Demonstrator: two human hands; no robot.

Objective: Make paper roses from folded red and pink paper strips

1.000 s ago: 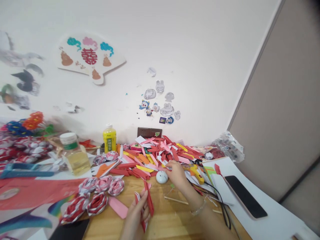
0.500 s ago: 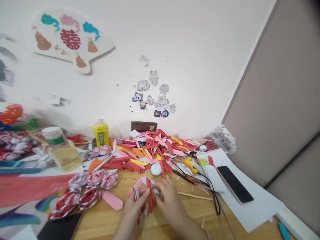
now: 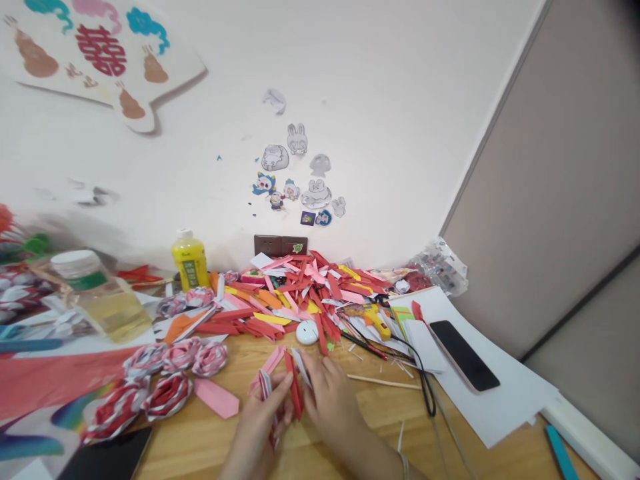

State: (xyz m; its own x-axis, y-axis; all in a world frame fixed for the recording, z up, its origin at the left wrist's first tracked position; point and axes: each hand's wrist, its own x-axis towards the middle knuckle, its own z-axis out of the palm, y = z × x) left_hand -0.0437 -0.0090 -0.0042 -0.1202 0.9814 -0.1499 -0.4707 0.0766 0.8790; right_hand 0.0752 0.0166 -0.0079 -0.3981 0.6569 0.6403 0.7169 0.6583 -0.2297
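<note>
My left hand (image 3: 260,423) is closed around folded paper strips at the front middle of the wooden table. A pink strip (image 3: 273,362) and a striped, layered strip (image 3: 265,385) stick up from it. A red folded strip (image 3: 294,387) stands nearly upright between both hands, by my left thumb. My right hand (image 3: 333,400) pinches a white strip (image 3: 301,367) just right of the red one. Some fingers and the strips' lower ends are hidden. Beside my left hand lies a loose pink paper strip (image 3: 217,398).
Behind my hands spreads a heap of folded paper strips (image 3: 305,293) with a white earphone case (image 3: 307,332) before it. Twisted paper coils (image 3: 170,395) and a bottle (image 3: 190,260) are left. A yellow glue gun (image 3: 376,321), its cable and a phone (image 3: 465,355) lie right.
The white strip, which slanted across the top between pink and red, now stands upright beside the red strip in my right fingers. The view has shifted slightly, moving the scene left and up.
</note>
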